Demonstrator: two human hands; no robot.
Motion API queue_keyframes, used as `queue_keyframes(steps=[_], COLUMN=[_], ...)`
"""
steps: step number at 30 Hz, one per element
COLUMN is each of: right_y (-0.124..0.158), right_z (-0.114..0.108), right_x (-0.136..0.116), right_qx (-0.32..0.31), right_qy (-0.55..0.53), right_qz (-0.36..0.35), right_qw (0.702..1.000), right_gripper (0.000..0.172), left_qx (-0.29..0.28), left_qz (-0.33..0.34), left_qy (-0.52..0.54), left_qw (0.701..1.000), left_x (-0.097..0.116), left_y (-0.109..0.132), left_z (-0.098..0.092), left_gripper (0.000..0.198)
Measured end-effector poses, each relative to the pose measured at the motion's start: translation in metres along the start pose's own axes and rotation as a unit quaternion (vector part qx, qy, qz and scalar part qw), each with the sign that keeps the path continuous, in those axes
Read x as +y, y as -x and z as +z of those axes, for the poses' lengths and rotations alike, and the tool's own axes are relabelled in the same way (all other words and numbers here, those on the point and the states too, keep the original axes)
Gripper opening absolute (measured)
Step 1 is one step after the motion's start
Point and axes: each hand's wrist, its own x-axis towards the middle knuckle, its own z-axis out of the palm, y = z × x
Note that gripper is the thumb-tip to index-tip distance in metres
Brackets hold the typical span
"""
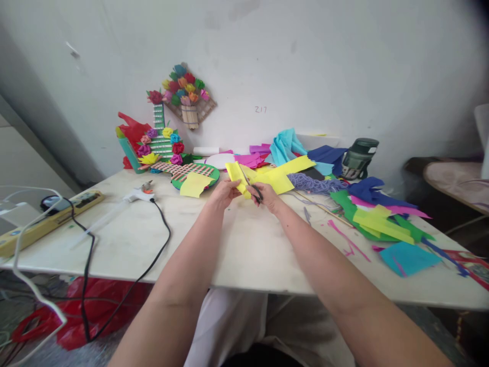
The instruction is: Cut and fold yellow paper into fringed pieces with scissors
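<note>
My left hand [223, 193] pinches the lower edge of a yellow paper sheet [237, 176] held above the white table [248, 250]. My right hand [267, 196] grips black-handled scissors [252, 187], whose blades point up and left into the yellow paper. Both hands are closed and meet near the middle of the table, a little above its surface. Behind them lies a longer yellow strip [290, 171].
Paper-flower crafts [164, 148] stand at the back left, with a glue gun [137, 194] and black cord [160, 239] and a power strip [49, 219]. Coloured paper scraps [382, 219] and purple yarn [315, 182] cover the right side. A green tape dispenser [359, 158] sits by the wall.
</note>
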Motion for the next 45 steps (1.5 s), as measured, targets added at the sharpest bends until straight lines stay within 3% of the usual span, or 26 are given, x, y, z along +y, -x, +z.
queue_keyframes(steps=[16, 25, 38, 45], right_y=[0.0003, 0.0032, 0.0023, 0.0013], right_z=[0.0042, -0.0038, -0.0023, -0.0022], right_x=[-0.0010, -0.0016, -0.0037, -0.0011], right_qx=[0.018, -0.037, -0.005, 0.002], right_qy=[0.006, -0.022, -0.023, -0.026], right_qz=[-0.006, 0.001, 0.003, -0.003], right_qw=[1.000, 0.999, 1.000, 1.000], right_gripper=[0.032, 0.032, 0.030, 0.032], left_qx=[-0.004, -0.004, -0.049, -0.044], left_qz=[-0.001, -0.004, 0.002, 0.002], left_qy=[0.006, 0.012, 0.004, 0.010], left_qw=[1.000, 1.000, 0.999, 0.999], left_x=[0.0004, -0.0005, -0.0061, -0.0071], left_y=[0.0000, 0.0011, -0.0002, -0.0021], left_z=[-0.0010, -0.0002, 0.0010, 0.0007], left_gripper=[0.018, 0.012, 0.015, 0.016])
